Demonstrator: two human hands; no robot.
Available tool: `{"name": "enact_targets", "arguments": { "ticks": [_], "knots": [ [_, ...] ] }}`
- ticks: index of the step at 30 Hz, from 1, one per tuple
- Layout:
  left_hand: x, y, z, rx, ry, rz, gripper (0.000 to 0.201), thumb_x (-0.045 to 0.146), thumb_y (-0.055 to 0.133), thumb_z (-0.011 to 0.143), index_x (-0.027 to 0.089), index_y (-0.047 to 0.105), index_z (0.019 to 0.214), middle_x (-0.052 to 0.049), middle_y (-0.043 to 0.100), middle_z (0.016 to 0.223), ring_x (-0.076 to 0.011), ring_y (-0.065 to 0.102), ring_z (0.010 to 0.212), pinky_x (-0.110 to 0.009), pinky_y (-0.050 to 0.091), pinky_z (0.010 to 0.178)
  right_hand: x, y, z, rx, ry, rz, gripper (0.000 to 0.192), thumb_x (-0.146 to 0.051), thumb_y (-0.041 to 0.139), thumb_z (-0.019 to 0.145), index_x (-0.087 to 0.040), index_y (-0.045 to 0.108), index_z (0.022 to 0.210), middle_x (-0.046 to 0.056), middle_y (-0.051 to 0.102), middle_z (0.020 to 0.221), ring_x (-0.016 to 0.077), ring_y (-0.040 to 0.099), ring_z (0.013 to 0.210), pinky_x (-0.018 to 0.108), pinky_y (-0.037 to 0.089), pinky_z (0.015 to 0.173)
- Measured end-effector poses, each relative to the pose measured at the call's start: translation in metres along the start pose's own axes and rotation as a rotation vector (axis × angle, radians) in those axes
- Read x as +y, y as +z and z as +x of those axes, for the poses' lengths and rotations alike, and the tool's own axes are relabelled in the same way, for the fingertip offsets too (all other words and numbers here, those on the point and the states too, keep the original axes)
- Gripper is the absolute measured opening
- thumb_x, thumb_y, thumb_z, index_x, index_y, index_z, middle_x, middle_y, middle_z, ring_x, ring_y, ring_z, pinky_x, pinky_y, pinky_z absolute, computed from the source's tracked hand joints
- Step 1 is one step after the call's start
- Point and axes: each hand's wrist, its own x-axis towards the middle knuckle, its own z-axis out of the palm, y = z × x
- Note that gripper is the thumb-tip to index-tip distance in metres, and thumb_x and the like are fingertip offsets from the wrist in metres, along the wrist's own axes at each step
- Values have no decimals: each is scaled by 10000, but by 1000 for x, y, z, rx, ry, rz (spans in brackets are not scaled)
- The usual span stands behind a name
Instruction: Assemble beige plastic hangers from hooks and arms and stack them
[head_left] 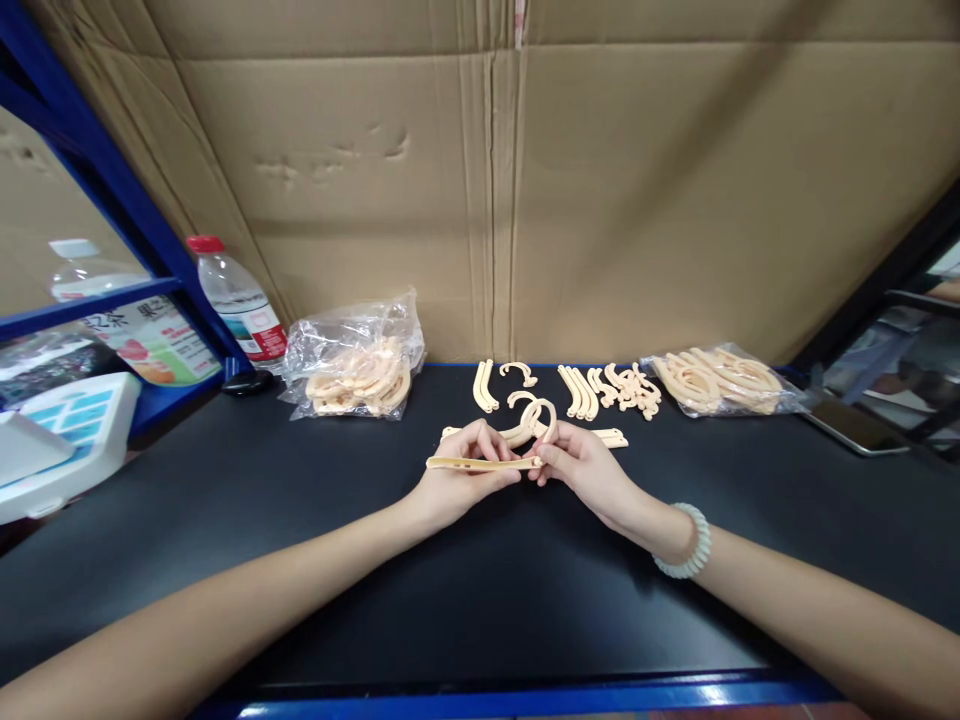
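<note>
Head view: both hands meet at mid-table over the black mat (480, 600). Left hand (457, 480) pinches a flat cream plastic strip (480, 463) near its middle, thumb under, fingers on top. Right hand (581, 468) pinches the strip's right end, where a curved hook piece (536, 415) rises just behind the fingers; can't tell if hook and strip are already joined. The strip is held level, just above the mat.

Handling, my read: thin moulded plastic, very light, fairly stiff along its length but likely to flex or snap if bent hard. Smooth, so slightly slippery. Best held at the flat faces near the ends, not by the thin hook tip.

Around it: loose curved parts (581, 392) in rows behind the hands, a bag of parts (356, 360) back left, another bag (724, 380) back right. Water bottle (236, 295) by the blue shelf post (112, 180). Cardboard wall (525, 180) behind. Bead bracelet (686, 545) on the right wrist.
</note>
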Motion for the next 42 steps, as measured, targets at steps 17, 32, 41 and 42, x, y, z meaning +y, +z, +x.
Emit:
{"name": "enact_targets", "arguments": {
  "ticks": [17, 32, 41, 42],
  "knots": [
    [6, 4, -2, 81, -57, 50, 322, 231, 784, 677, 163, 471, 643, 41, 548, 664, -87, 535, 607, -219, 438, 606, -4, 6, -2, 39, -135, -220, 248, -362, 647, 757, -204, 471, 681, -28, 526, 649, 126, 524, 575, 282, 442, 574],
    [10, 21, -11, 152, -270, -163, 250, 238, 791, 689, 150, 576, 780, 6, 655, 740, -152, 662, 748, -294, 509, 773, -12, 5, -1, -47, -126, -183, 274, -433, 676, 783, -190, 554, 818, -1, 584, 688, 122, 528, 558, 253, 435, 500],
    [12, 20, -10, 220, -316, -207, 272, 239, 821, 659, 150, 597, 785, 15, 646, 741, -133, 651, 746, -283, 507, 790, -33, -80, 34, -41, -625, -1305, 123, -184, 548, 859, -187, 672, 860, 104, 634, 965, 269, 544, 960, 465, 451, 873],
    [12, 20, -10, 221, -320, -207, 273, 240, 821, 658, 150, 598, 785, 13, 648, 742, -133, 652, 741, -281, 506, 785, -31, -86, 38, -55, -625, -1360, 139, -166, 545, 854, -184, 682, 867, 115, 628, 993, 275, 541, 973, 469, 456, 871]
  ]
}}
